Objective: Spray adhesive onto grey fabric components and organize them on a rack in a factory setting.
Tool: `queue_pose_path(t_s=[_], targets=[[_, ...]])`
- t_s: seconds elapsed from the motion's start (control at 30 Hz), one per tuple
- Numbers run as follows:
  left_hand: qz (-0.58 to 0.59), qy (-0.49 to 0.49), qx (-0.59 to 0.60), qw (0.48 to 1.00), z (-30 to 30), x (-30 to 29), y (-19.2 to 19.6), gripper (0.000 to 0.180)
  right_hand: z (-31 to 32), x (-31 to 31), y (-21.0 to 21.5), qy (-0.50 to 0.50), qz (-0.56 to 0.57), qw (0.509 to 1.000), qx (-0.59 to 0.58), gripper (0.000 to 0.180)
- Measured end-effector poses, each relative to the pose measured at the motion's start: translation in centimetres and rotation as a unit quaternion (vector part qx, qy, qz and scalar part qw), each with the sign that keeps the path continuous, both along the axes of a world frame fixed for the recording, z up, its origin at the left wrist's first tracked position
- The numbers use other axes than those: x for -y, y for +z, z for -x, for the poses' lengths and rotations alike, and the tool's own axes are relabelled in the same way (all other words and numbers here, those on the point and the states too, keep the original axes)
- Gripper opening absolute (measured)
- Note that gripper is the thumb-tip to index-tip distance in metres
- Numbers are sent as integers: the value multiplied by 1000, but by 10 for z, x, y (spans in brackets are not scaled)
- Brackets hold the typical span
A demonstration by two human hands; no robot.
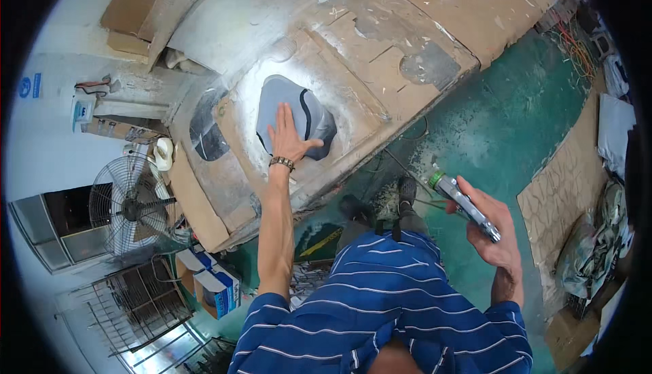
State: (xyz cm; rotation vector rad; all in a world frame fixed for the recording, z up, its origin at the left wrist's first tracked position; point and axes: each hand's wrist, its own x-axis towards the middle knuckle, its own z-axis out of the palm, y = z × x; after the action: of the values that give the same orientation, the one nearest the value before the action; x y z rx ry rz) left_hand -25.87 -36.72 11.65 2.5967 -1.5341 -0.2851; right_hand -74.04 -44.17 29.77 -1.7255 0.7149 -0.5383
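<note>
Workbench (pixel 435 65), left hand (pixel 288 144) splayed on grey piece (pixel 277 92), right hand (pixel 501 222) gripping slanted tool (pixel 464 204) (green end (pixel 436 179) benchward)

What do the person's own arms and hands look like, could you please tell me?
Short blue sleeves with thin white stripes leave both forearms bare. The left hand and right hand are ungloved; only the left side wears a dark, segmented bracelet.

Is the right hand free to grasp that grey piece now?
Probably not: the right hand holds a metal tool, though the grey piece under the left hand looks uncovered on its right side.
</note>
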Motion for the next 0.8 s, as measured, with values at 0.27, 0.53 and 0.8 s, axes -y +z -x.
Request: queue_pose_path(t_s=[0.27,0.53,0.8], targets=[[90,-32,78,992,16,-27,19,144,10,9,71,62,38,994,-80,81],[240,74,-45,967,86,-174,-22,63,-11,-6,85,44,88,991,-86,72],[-112,348,-260,894,135,-429,-205,47,-87,-12,115,105,160,976,-105,69]])
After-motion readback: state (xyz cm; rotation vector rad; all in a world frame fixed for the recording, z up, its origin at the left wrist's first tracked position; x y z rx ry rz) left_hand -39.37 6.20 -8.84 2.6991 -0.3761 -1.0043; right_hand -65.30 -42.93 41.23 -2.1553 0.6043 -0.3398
